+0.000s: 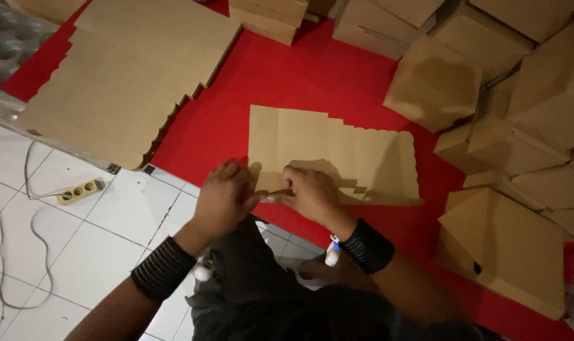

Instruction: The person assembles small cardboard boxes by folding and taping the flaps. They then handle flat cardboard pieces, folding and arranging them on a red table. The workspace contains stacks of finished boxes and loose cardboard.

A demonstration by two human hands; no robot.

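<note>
1 head-worn view, steeply downward and close over the red mat [287, 82], cardboard all around.

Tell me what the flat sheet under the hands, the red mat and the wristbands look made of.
Flat sheet: thin brown cardboard, matte, with crease lines and a scalloped cut edge. Red mat: looks like felt or thin carpet, no sheen; cannot tell which. Wristbands: black ribbed fabric, probably elastic knit. Both the left hand and right hand press the sheet's near edge.
</note>
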